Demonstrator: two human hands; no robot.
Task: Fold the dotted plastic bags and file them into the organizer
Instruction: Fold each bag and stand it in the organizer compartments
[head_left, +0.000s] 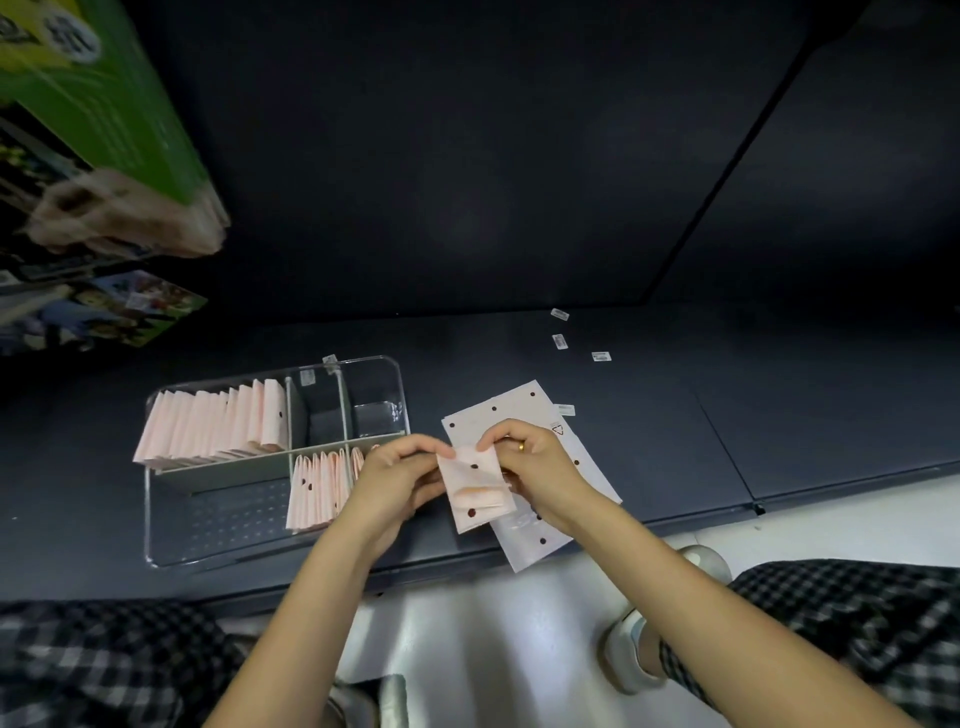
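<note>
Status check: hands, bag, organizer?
Left hand and right hand both pinch a half-folded dotted bag. Flat bags wait underneath. Organizer partly filled, two far-right compartments empty. Nothing in the way.

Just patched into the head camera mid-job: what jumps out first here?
Both hands, left hand and right hand, pinch a half-folded pink dotted plastic bag at centre, above flat unfolded bags. Left of them, a clear divided plastic organizer holds rows of folded pink bags.

Head view: dim, dark surround, wide-angle bend.
Brightest on the pale floor (467, 623) with soft glare; dark shelf (675, 441) and back wall underlit. Green box (104, 104) at upper left blurred and stretched; checked trousers (93, 670) soft at the bottom edge.
</note>
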